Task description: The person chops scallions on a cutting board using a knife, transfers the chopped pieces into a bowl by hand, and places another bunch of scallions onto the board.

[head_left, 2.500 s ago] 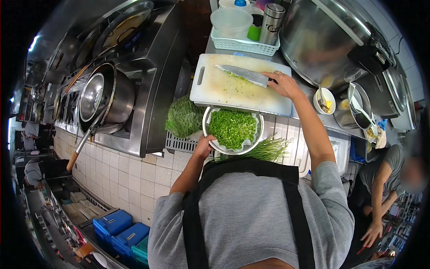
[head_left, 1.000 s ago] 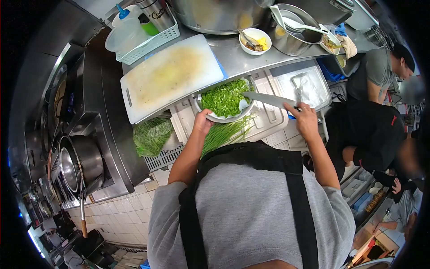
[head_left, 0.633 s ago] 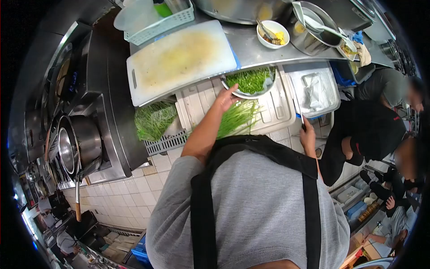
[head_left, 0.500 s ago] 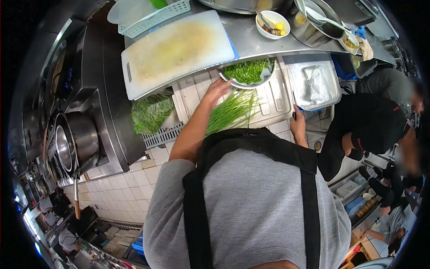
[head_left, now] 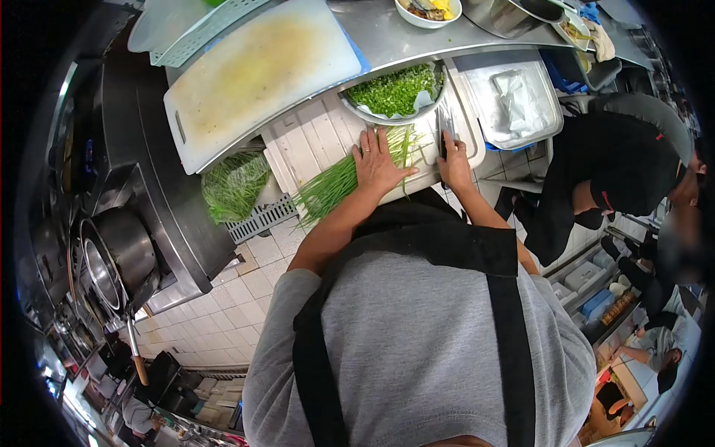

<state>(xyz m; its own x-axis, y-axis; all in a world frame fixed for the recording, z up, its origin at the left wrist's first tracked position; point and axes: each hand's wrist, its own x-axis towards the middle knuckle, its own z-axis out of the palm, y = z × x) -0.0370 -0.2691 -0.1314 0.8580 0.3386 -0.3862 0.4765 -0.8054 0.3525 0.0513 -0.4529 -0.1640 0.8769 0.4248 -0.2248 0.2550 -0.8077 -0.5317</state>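
My left hand (head_left: 380, 165) lies with fingers spread on a bundle of long thin green onions (head_left: 328, 186). Their paler ends point right, towards the knife. In my right hand (head_left: 456, 165) is the handle of a knife (head_left: 445, 123), its blade pointing away from me, just right of the stalks. Under both is a white cutting surface (head_left: 298, 145). At its far edge stands a round metal bowl (head_left: 361, 112) filled with chopped greens (head_left: 395, 91), with pale paper or film along the inside.
A large stained cutting board (head_left: 261, 67) lies on the steel counter at the upper left. Wrapped leafy greens (head_left: 234, 186) sit below it. A clear-covered container (head_left: 510, 100) stands to the right, near a crouching person in black (head_left: 618, 156). Pots (head_left: 123, 249) stand on the left.
My left hand has moved from the bowl's rim onto the green onions, which now lie further left. My right hand has brought the knife from the right edge over the cutting surface.
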